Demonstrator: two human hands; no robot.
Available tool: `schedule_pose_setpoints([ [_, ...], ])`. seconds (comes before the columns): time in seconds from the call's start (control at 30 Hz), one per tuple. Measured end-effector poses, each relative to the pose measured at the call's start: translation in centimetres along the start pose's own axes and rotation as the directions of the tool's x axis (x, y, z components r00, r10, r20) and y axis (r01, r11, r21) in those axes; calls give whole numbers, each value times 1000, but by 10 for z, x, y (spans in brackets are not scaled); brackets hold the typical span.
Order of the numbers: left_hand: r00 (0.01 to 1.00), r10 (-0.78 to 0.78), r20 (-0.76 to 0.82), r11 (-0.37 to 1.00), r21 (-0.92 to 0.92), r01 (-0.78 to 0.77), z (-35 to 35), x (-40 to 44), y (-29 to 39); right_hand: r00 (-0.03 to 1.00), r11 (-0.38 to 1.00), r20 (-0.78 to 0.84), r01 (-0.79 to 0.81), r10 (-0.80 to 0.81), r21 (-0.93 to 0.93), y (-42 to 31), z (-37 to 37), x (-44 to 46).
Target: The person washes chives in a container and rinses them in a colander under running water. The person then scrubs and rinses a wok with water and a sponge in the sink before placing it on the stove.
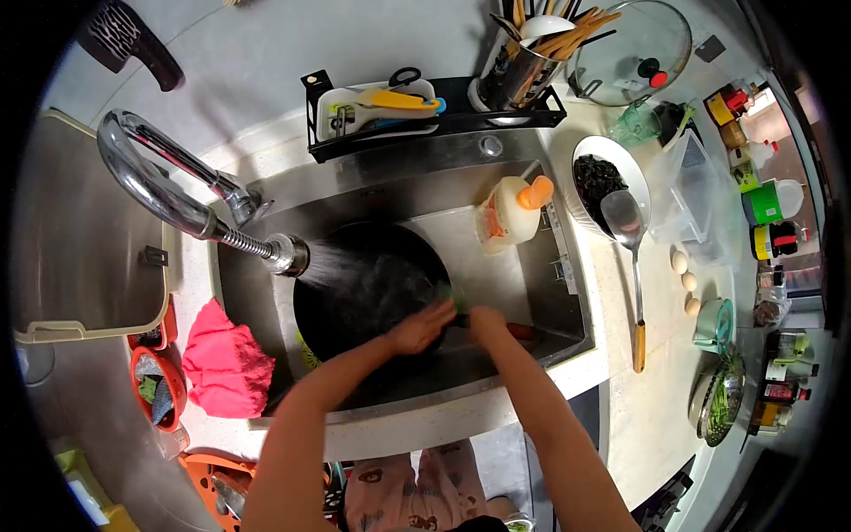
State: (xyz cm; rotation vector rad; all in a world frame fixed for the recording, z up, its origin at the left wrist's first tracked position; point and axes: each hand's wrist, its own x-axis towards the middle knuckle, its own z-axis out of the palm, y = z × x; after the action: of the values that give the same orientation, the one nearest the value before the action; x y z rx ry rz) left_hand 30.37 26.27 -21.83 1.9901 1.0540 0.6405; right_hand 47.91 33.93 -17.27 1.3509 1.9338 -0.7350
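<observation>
A black wok [363, 284] lies in the steel sink [523, 297] beneath the chrome faucet [288, 255], which sprays water into it. My right hand [486, 326] is closed around the wok's handle [521, 332] on the right side. My left hand [424, 326] is over the wok's near right edge, its fingers pressed together and blurred by motion. A faint green smear shows by its fingertips; what it holds there is mostly hidden. Behind the hands, a soap bottle with an orange pump [510, 213] stands in the sink's right part.
A pink cloth [226, 362] hangs over the sink's left edge. On the right counter are a white bowl of dark food [598, 177], a spatula [636, 293], several eggs [689, 282] and a colander [722, 399]. A black rack [461, 124] with utensils stands behind the sink.
</observation>
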Motion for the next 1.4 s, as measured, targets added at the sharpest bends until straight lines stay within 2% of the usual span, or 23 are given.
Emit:
schedule_pose_setpoints([
  [0.03,994,68,82,992,-115,-58,-6,-20,12,1000,1000,6,-3,3,6,3,0,0],
  [0.1,943,47,329,992,-128,-5,-13,-66,-8,1000,1000,-1,-15,15,-8,7,3,3],
  [0.17,910,19,413,987,135,-82,-44,-106,-30,999,998,-27,-30,29,-49,9,11,12],
  [0.23,836,-193,514,893,446,-68,-74,-112,-47,999,1000,-54,2,-3,-6,11,10,9],
  [0.3,762,-462,455,527,831,-177,-84,-101,-62,998,1000,-56,12,-13,-13,8,11,8],
  [0.37,813,-575,90,552,776,305,-73,-77,-90,999,997,-45,-9,6,-73,10,10,14],
  [0.43,796,-570,-204,582,583,566,-54,-47,-83,999,995,-30,-30,27,-98,10,10,14],
  [0.47,799,-506,-324,627,498,599,-40,-30,-67,999,993,-19,-39,37,-111,9,11,13],
  [0.53,919,-357,-166,770,505,390,-4,-18,-55,999,996,-32,-45,42,-77,9,11,13],
  [0.63,973,-230,-12,859,467,209,1,-13,-43,998,998,-35,-51,50,-33,3,-6,-3],
  [0.73,899,-417,132,793,537,288,-28,9,-76,1000,999,2,-11,11,-30,1,-12,-6],
  [0.8,892,-441,-96,454,834,314,-68,11,-55,1000,1000,14,-3,4,-27,1,-9,-7],
  [0.9,771,-578,-269,178,880,440,-76,-12,-91,1000,1000,-5,-19,19,-14,1,-11,-7],
  [0.97,432,-897,-89,190,806,560,-79,-44,-84,1000,1000,13,-12,12,-10,2,-6,-5],
  [1.03,598,-757,-265,-93,949,303,-46,-95,-63,1000,999,-12,-12,11,-40,2,-7,-6],
  [1.07,411,-906,-101,89,904,418,-52,-88,-32,1000,998,-24,-13,12,-55,1,-7,-7],
  [1.1,230,-966,117,229,799,556,-60,-76,5,1000,998,-20,-11,10,-63,1,-6,-7],
  [1.17,491,-851,186,512,505,695,-42,-78,25,1000,997,-16,-9,7,-78,0,-6,-6],
  [1.23,676,-702,223,712,182,679,-16,-64,18,1000,998,-14,-12,11,-67,-1,-6,-6],
  [1.27,814,-574,96,819,32,573,-2,-54,5,1000,998,-15,-18,17,-59,-2,-6,-5],
  [1.3,902,-429,-55,901,-98,423,10,-44,-8,1000,997,-22,-18,17,-69,0,-5,-4],
  [1.37,903,-368,-223,921,46,387,2,-16,-31,999,996,-37,-24,21,-85,3,-1,0],
  [1.4,888,-350,-298,881,219,420,-1,-9,-56,999,997,-29,-30,28,-76,3,-2,-1],
])
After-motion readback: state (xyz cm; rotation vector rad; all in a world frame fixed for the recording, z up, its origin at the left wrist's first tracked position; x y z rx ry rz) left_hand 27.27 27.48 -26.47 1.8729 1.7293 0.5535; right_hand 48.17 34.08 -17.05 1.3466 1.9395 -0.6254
